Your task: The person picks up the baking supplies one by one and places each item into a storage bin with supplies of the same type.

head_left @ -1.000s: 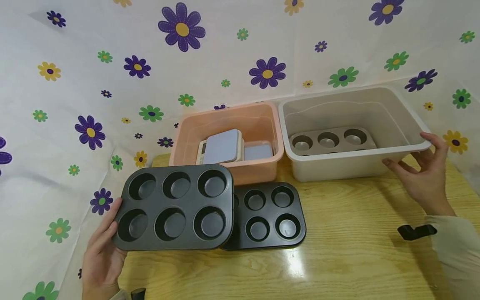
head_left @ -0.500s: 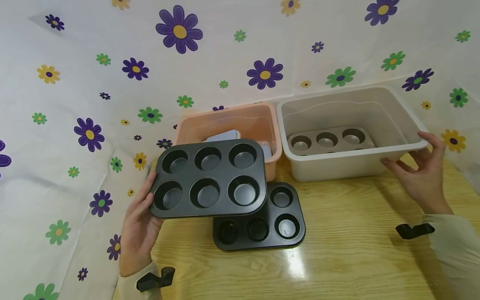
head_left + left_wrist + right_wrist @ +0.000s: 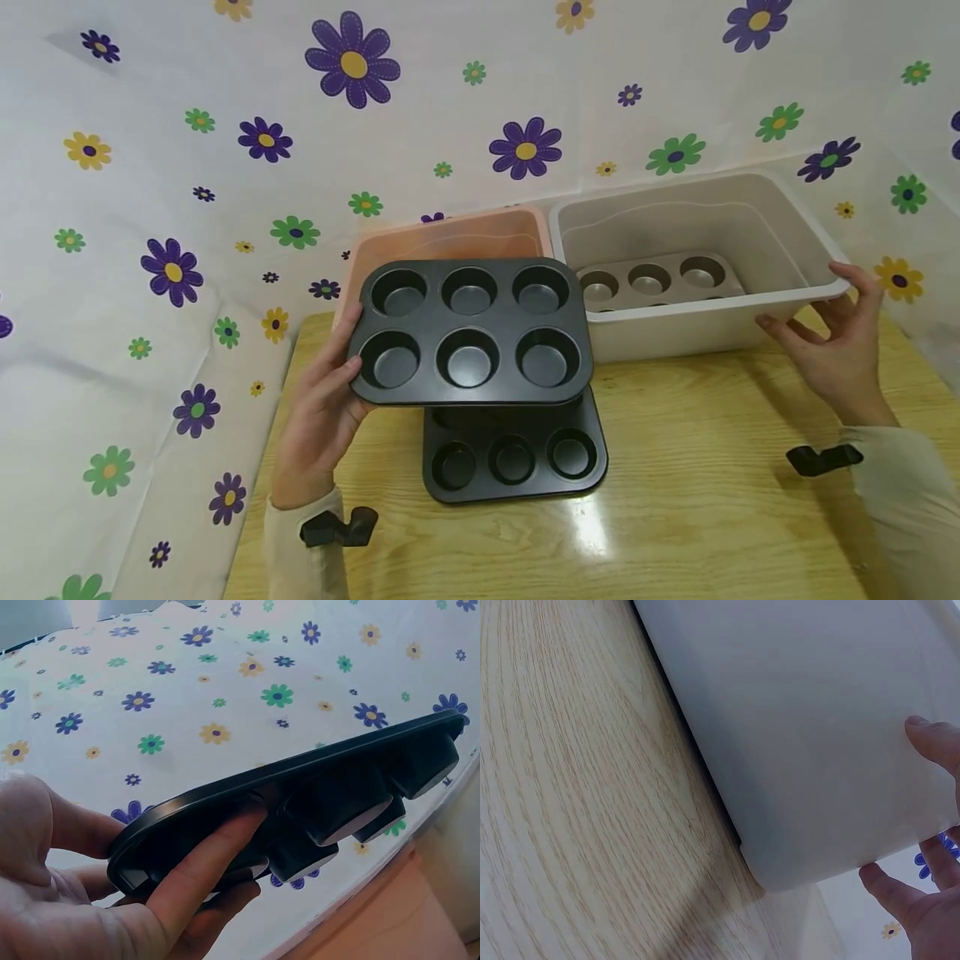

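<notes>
My left hand (image 3: 318, 421) grips the left edge of a dark muffin pan (image 3: 471, 323), held raised and tilted with its cups facing me. In the left wrist view the thumb and fingers clasp the end of that pan (image 3: 345, 799), and its cup undersides show. Below it, a second dark muffin pan (image 3: 512, 460) lies on the table, its back part covered. My right hand (image 3: 836, 350) holds the front right corner of a beige bin (image 3: 675, 335), thumb against the front wall, fingers around the side. A tan muffin pan (image 3: 649, 280) lies inside this bin.
A pink bin (image 3: 450, 243) stands left of the beige one, its contents hidden by the raised pan. Both bins stand at the back of the wooden table (image 3: 690, 492). A flowered cloth (image 3: 420, 100) hangs behind and to the left.
The left hand has carried the dark pan right and away from me, until it covers the front of the pink bin. My right hand keeps its hold on the beige bin.
</notes>
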{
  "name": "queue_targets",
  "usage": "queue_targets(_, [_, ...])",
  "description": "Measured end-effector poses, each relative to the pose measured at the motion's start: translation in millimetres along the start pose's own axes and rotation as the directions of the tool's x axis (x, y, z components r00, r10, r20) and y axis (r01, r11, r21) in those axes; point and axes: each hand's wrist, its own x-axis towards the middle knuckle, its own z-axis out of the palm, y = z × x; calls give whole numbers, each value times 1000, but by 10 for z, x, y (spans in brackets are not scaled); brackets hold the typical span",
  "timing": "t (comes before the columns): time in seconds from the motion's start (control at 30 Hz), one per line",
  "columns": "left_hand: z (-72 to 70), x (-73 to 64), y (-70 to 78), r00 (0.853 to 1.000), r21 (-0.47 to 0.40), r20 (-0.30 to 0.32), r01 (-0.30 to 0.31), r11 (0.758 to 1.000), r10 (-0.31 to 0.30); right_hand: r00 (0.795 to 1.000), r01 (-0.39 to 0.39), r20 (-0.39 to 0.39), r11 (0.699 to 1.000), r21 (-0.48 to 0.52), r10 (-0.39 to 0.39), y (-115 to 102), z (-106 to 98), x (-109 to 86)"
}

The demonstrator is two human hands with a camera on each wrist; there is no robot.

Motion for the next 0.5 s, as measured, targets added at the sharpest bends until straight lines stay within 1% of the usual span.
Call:
queue_targets(0.13, [104,114,-38,999,59,-21,26,998,-25,1000,-1,1,1000,-8,1,-5,-11,2])
queue_targets(0.2, [161,168,-61,999,74,-31,36,997,-34,1000,1,1,1000,-15,-1,-5,-11,6])
queue_targets(0.3, [245,255,-102,998,71,-44,50,996,-47,1000,3,2,1000,-26,-3,-5,-9,8])
queue_targets(0.5, [410,399,-207,994,19,-68,92,996,-91,1000,-8,-9,1000,-8,8,5,-11,-6])
